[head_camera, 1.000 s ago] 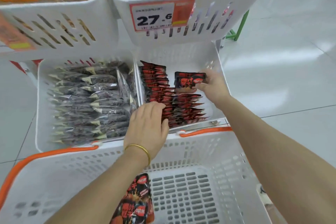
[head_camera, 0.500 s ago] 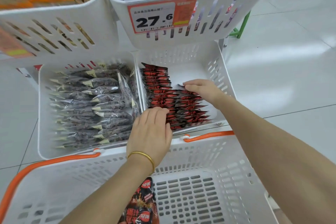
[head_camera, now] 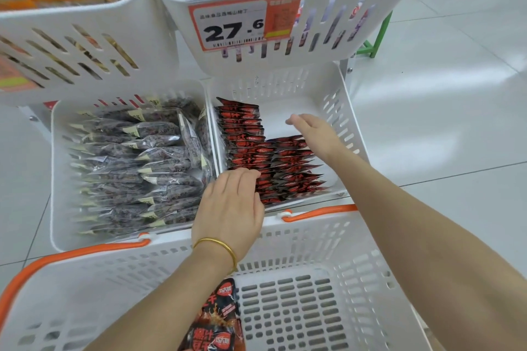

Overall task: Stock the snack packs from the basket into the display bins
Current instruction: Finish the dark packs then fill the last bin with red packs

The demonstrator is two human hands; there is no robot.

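Red-and-black snack packs [head_camera: 256, 151] stand in two rows inside the lower right display bin [head_camera: 346, 111]. My left hand [head_camera: 231, 208] rests flat on the near end of the left row, fingers pressing the packs. My right hand [head_camera: 313, 134] hovers above the far end of the right row, fingers apart and holding nothing. A white basket [head_camera: 328, 242] with orange handles sits in front of me. A few red-and-black packs [head_camera: 219, 319] lie on its floor, partly hidden under my left forearm.
The lower left bin [head_camera: 57, 179] is full of dark clear-wrapped packs. Above hang two more bins: one with orange packs [head_camera: 71, 45], one with pale packs and a 27.6 price tag [head_camera: 236, 25]. White tiled floor lies to the right, with a green frame leg [head_camera: 370, 48].
My right hand set its red pack down onto the right row, let go and lifted away with open fingers. My left hand stayed on the left row.
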